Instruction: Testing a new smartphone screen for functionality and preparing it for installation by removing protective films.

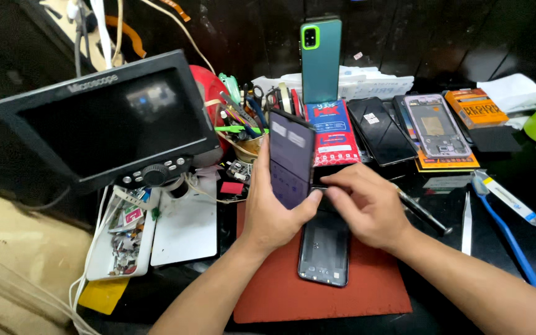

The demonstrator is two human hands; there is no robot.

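Looking down, we see a dark, crowded workbench (504,161) with a red mat (367,285), a microscope screen (107,118) on the left and phones leaning against the back wall. Our left hand (274,211) clamps a phone screen (291,158), tilted up on edge, long axis pointing away. Our right hand (367,205) presses closed fingers on the phone body (325,251) lying flat on the mat, lengthwise toward us.

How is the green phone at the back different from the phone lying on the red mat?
The green phone stands upright, untouched; the phone on the red mat lies flat under the right hand. The green one looks whole; the mat one looks dark and opened. Both are slim rectangles.
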